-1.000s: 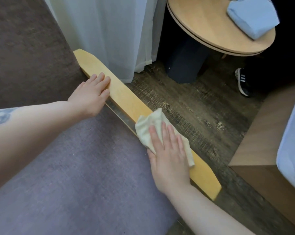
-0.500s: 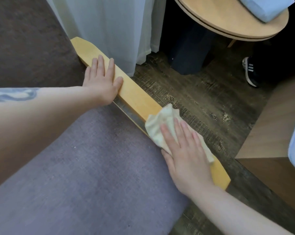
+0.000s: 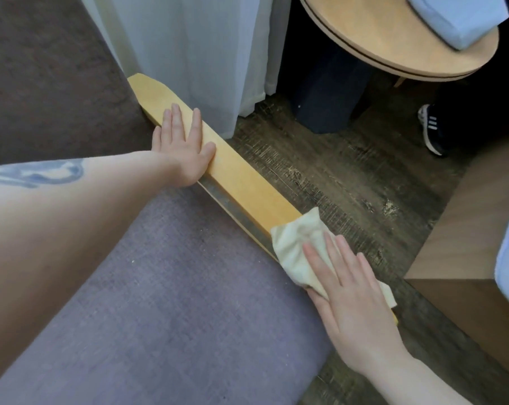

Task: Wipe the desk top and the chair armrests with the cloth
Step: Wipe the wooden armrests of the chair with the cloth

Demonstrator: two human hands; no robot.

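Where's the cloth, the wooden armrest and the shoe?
cloth (image 3: 298,244): head view, on its bare upper part above the fingers.
wooden armrest (image 3: 247,185): head view, on the bare top between the two hands.
shoe (image 3: 431,130): head view, on its striped side.

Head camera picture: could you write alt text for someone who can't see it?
A person's right hand presses a pale cloth flat on the near end of a wooden chair armrest, while the left hand rests flat farther along it, beside the grey seat cushion.

Left hand (image 3: 183,147) flat, fingers spread; right hand (image 3: 349,293) flat, palm down, both forearms extended.
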